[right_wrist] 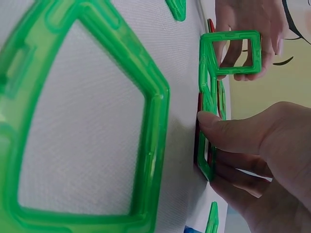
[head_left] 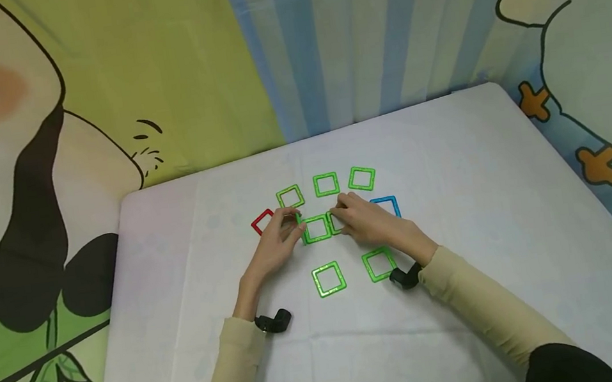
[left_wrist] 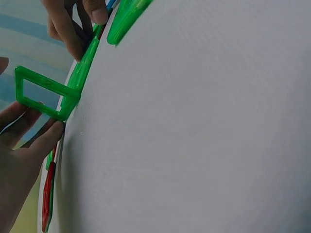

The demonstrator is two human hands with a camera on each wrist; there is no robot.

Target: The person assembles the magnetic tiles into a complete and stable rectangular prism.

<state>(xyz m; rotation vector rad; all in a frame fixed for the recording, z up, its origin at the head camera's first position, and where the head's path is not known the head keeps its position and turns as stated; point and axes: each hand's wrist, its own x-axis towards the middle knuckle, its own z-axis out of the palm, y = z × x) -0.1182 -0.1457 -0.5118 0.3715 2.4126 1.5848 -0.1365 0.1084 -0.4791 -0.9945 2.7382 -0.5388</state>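
Observation:
My left hand (head_left: 274, 245) holds a green square magnetic tile (right_wrist: 233, 35) upright at the left edge of a flat green tile (head_left: 318, 239). In the left wrist view the thumb and fingers are at the lower edge of this upright tile (left_wrist: 46, 80). My right hand (head_left: 370, 218) pinches another green tile (right_wrist: 206, 170), thumb on one edge and fingers on the opposite one. This tile lies against the right side of the flat one; the hand partly covers it. Some red shows beside it in the right wrist view.
Behind the hands lie three green tiles (head_left: 327, 194). A red tile (head_left: 255, 225) lies beside the left hand, and a blue tile (head_left: 397, 206) beyond the right. Nearer the person are two more green tiles (head_left: 331, 292). All rest on a white-covered table (head_left: 212, 184) beside printed curtains.

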